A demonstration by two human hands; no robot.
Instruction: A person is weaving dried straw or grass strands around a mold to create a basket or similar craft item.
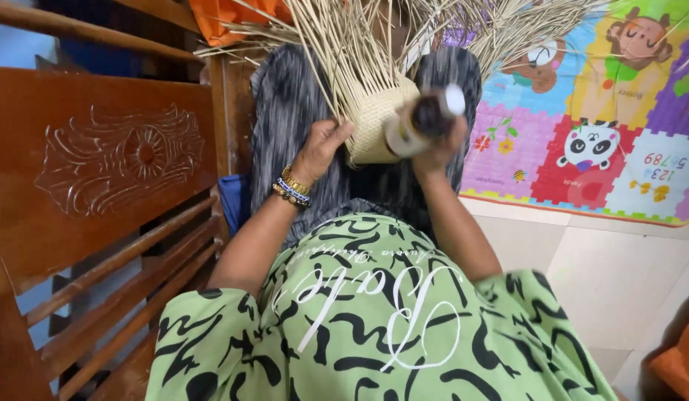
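Observation:
A half-woven straw basket (374, 122) rests on my lap, its woven base toward me and many loose straw strands (337, 37) fanning upward. My left hand (322, 145), with beaded bracelets at the wrist, grips the basket's left side. My right hand (437, 148) holds a dark bottle with a white cap (426, 119) pressed against the basket's right side. I wear a green top with black marks (374, 312) and a grey patterned skirt (285, 104).
A carved wooden chair or bench frame (114, 171) stands close on the left. A colourful foam play mat with animal pictures (596, 126) lies on the pale tiled floor (604, 275) to the right. Orange cloth (225, 15) shows at the top.

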